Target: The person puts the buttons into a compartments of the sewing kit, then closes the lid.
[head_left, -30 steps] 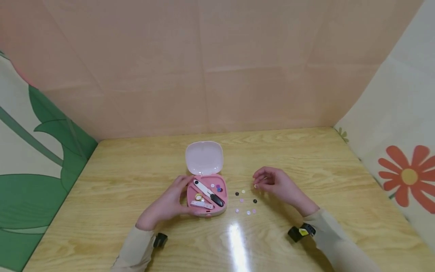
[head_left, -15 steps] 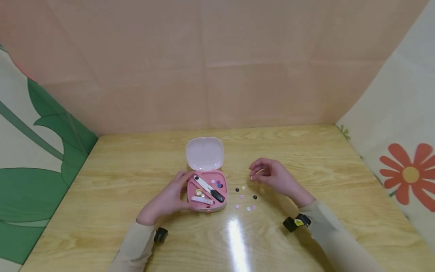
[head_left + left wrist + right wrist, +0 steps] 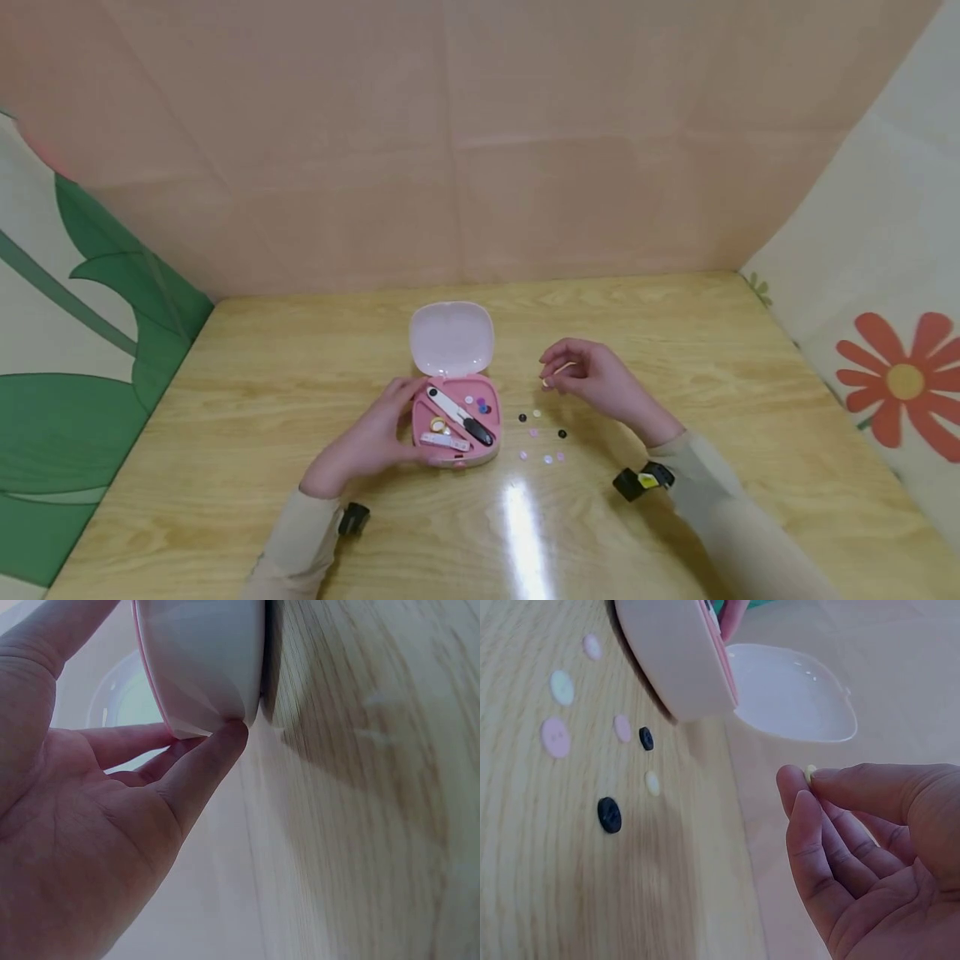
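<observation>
My left hand (image 3: 372, 440) holds a pink box (image 3: 493, 454) by its left side, thumb along the front and fingers at the back corner. The left wrist view shows those fingertips against the pale wall. The box's lid (image 3: 452, 340) stands open. Inside lie a long white-and-black tool (image 3: 459, 415), a small white strip with markings (image 3: 446, 441), a round gold-rimmed piece (image 3: 438, 425) and several buttons (image 3: 482, 407). Right of the box, above the table, my right hand (image 3: 600, 383) pinches a pale yellow button (image 3: 810, 774) between thumb and index finger.
Loose buttons lie on the wooden table (image 3: 300, 350) between box and right hand: a black one (image 3: 609, 815), another black one (image 3: 646, 739), a cream one (image 3: 652, 783), a white one (image 3: 562, 688) and several pink ones (image 3: 555, 736). A pink-beige cloth (image 3: 450, 167) hangs behind.
My right hand has moved left and a little farther back, nearer the box, carrying the yellow button. My left hand keeps its hold on the box.
</observation>
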Tool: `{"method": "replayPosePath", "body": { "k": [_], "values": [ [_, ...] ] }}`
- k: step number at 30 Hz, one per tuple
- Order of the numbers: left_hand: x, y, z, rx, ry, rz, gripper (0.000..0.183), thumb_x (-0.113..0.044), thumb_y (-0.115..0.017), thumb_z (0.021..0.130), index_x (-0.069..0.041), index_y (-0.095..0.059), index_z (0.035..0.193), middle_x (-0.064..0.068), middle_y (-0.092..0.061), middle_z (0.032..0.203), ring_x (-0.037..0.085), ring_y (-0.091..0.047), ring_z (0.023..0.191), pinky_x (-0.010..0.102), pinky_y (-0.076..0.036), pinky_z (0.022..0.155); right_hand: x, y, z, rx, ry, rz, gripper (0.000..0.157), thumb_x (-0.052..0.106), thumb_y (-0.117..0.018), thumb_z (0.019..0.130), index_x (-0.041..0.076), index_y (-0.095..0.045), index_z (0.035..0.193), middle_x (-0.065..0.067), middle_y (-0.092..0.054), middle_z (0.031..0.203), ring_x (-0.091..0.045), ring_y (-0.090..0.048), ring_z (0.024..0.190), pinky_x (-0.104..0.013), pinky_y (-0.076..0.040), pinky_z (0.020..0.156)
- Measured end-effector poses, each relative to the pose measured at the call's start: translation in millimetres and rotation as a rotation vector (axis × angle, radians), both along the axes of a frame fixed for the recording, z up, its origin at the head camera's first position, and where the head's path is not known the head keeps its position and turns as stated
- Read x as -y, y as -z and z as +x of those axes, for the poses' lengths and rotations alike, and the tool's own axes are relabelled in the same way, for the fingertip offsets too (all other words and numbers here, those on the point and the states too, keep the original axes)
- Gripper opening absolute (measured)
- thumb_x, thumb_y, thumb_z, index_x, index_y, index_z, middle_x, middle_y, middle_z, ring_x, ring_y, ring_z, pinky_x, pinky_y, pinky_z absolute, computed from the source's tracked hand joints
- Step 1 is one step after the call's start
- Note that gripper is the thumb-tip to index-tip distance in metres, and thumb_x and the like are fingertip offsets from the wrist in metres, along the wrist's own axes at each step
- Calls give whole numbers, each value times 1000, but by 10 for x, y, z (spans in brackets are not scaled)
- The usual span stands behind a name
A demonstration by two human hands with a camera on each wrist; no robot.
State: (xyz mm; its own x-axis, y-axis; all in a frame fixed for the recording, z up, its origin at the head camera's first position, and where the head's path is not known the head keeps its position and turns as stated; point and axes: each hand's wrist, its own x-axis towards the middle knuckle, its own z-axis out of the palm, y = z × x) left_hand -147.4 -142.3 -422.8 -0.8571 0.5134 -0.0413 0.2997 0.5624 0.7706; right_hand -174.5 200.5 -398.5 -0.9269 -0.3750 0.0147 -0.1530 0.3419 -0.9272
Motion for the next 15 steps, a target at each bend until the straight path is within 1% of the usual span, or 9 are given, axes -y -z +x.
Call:
{"method": "replayPosePath", "body": {
  "k": [3,8,12,15],
  "values": [
    [0,-9,-7,-8,5,10,98,-41,-86,66,-19,-36,147,-4,-39,133,17,-40,127,39,-32,109,25,-22,-19,-2,1,-10,23,-6,-63,88,-7,-58,111,-19,-64,97,-42,-64,87,-45,-57,73],
    [-2,-27,-15,-3,-1,-3,102,-45,-86,65,-20,-33,149,-5,-39,134,16,-39,126,41,-33,109,85,-46,-44,2,1,-24,22,-6,-62,88,-4,-59,110,-19,-64,97,-40,-65,87,-36,-58,72],
    [-13,-31,-19,12,6,34,103,-43,-86,64,-19,-33,149,-3,-40,131,18,-41,126,41,-36,108,148,-39,-52,3,-6,-36,22,-7,-63,87,-3,-60,108,-17,-65,94,-42,-64,87,-33,-58,71],
    [-21,-26,-9,24,12,60,102,-41,-87,65,-18,-34,149,-1,-40,129,19,-42,125,41,-37,107,212,-24,-47,-10,-27,-33,23,-6,-65,86,-3,-60,108,-14,-65,92,-37,-65,85,-33,-58,71]
  ]
}}
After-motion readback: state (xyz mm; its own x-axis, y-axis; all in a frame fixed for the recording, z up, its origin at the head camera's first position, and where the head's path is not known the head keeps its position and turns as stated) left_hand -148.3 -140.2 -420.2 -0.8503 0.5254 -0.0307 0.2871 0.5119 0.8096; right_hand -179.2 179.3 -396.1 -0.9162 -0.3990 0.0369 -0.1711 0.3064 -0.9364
